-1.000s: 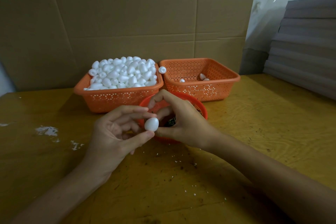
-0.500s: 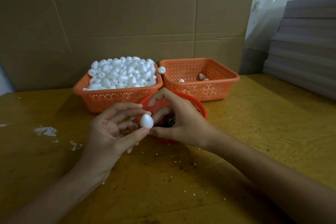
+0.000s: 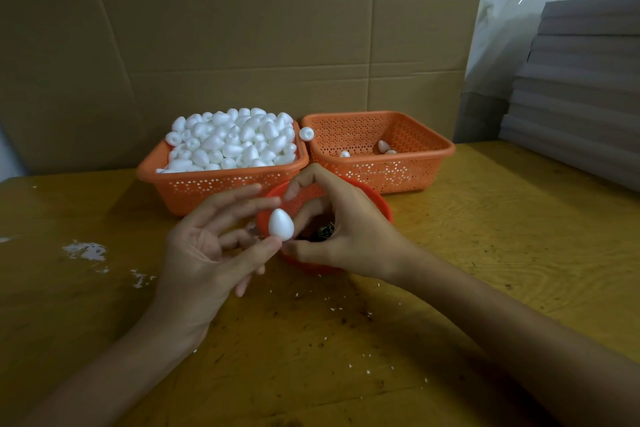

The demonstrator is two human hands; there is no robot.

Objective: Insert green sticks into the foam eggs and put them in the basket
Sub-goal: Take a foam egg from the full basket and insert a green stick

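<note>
My left hand (image 3: 204, 253) pinches a white foam egg (image 3: 281, 225) between thumb and fingertips, pointed end up, above the front of a small red bowl (image 3: 379, 206). My right hand (image 3: 353, 239) is curled over the bowl, with its thumb tip just under the egg. Whether it pinches a stick is hidden. Dark green sticks (image 3: 323, 232) show inside the bowl beneath my fingers. Behind, the left orange basket (image 3: 221, 181) is heaped with foam eggs (image 3: 235, 140). The right orange basket (image 3: 419, 163) holds three eggs (image 3: 383, 146).
One loose egg (image 3: 306, 133) sits on the rims between the two baskets. Cardboard sheets (image 3: 242, 45) form a wall behind the yellow wooden table (image 3: 502, 253). Grey boards (image 3: 581, 87) are stacked at the right. White foam crumbs (image 3: 86, 250) litter the tabletop.
My left hand has lifted the egg slightly and turned it more upright. My right hand stays curled beside it over the bowl.
</note>
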